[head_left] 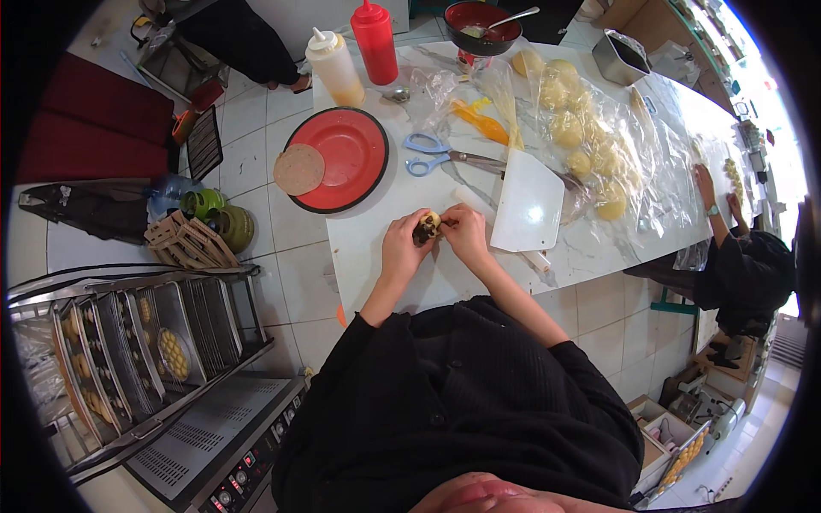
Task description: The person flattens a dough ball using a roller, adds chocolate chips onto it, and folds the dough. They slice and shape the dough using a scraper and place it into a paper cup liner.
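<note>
Near the front edge of the marble-patterned table (363,256), my left hand (404,246) holds a small piece of pale yellow dough (434,220) with dark brown filling showing in it. The fingers of my right hand (466,232) pinch the dough's right side. Ahead and left lies a red plate (355,150) with a black rim. A round brown patty slice (298,169) overlaps its left edge. To the right of my hands rest a white dough scraper (528,205) and a rolling pin (536,260), partly covered by it. Blue-handled scissors (428,154) lie beyond.
Several dough balls (566,130) sit under clear plastic at right. White (335,68) and red (375,43) squeeze bottles stand at the back, near a dark bowl (481,26) with a spoon. A tray rack (141,350) stands left. Another person (744,274) works at far right.
</note>
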Available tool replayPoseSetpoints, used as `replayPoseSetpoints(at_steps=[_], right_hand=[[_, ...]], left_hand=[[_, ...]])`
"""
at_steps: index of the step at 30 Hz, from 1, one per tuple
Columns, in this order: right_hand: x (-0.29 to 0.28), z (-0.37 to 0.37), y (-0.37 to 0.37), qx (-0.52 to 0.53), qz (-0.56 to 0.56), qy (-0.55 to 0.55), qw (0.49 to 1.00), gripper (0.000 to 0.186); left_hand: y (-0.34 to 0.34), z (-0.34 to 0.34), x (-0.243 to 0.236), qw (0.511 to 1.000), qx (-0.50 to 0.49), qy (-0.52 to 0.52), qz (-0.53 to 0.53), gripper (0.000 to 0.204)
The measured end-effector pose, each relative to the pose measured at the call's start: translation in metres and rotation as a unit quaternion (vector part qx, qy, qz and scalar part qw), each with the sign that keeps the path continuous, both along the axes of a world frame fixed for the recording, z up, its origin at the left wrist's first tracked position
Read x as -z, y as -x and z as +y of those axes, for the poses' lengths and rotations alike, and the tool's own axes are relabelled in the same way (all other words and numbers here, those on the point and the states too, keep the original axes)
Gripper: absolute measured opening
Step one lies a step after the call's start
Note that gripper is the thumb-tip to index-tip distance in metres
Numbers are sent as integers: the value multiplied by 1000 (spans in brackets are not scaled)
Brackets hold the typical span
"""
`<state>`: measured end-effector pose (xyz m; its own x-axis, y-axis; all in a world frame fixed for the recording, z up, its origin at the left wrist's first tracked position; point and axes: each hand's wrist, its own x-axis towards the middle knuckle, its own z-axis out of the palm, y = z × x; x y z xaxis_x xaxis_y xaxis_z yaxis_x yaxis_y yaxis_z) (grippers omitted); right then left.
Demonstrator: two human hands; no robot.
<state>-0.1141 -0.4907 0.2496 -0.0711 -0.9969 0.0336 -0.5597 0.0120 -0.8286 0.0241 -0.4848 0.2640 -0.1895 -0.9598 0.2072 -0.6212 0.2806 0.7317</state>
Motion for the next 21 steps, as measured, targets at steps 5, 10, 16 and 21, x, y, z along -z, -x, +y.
replayPoseSetpoints(at_steps=[5,10,16,21], right_hand=[[-13,4,0,-44,3,-49,998,22],[-13,4,3,-17,-54,-75,996,20],[-26,0,7,30,-145,-69,987,14],[-35,2,-4,24,-225,-26,974,12]], left_hand=[[0,4,2,1000,-13,-3,-7,51],[1,5,1,1000,-15,-10,-6,53],[4,11,-24,998,-15,-55,-1,52],[-1,8,-4,1000,-6,8,-27,46]])
